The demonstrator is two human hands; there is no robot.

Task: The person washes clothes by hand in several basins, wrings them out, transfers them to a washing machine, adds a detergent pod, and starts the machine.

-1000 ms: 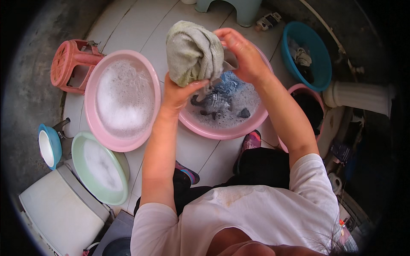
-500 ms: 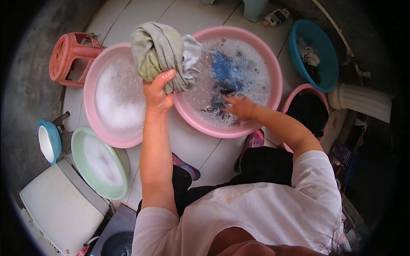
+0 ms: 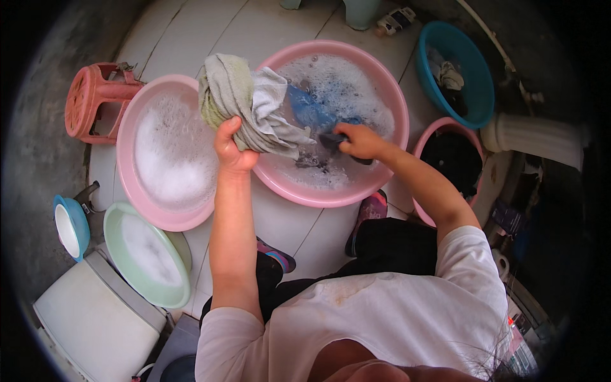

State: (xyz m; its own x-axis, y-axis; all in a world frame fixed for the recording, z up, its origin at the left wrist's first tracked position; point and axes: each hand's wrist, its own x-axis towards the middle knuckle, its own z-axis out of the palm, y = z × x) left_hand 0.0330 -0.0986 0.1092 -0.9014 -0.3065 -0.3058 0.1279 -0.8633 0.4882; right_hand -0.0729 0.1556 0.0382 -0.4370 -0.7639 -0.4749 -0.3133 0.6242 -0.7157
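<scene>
My left hand (image 3: 234,148) is closed round a bunched greenish-grey cloth (image 3: 224,89), held above the gap between two pink basins. A white cloth (image 3: 268,89) lies in the same bundle, and its lower folds hang over the right pink basin (image 3: 401,127). Over the soapy water there, my right hand (image 3: 361,141) pinches a dark wet cloth (image 3: 331,140), lifted partly out. A blue cloth (image 3: 309,108) floats just beyond it among the suds. How much of the dark cloth lies under water is hidden.
At left stand a foam-filled pink basin (image 3: 124,159), a red stool (image 3: 79,105) and a tilted pale green basin (image 3: 181,283). A teal basin (image 3: 487,95) and a smaller pink basin (image 3: 423,143) with dark cloth stand at right. A bottle (image 3: 396,20) lies at the back.
My right hand has gone from spread fingers at the water to gripping the dark cloth and raising part of it. The left hand's bundle has dropped slightly, its folds swinging right.
</scene>
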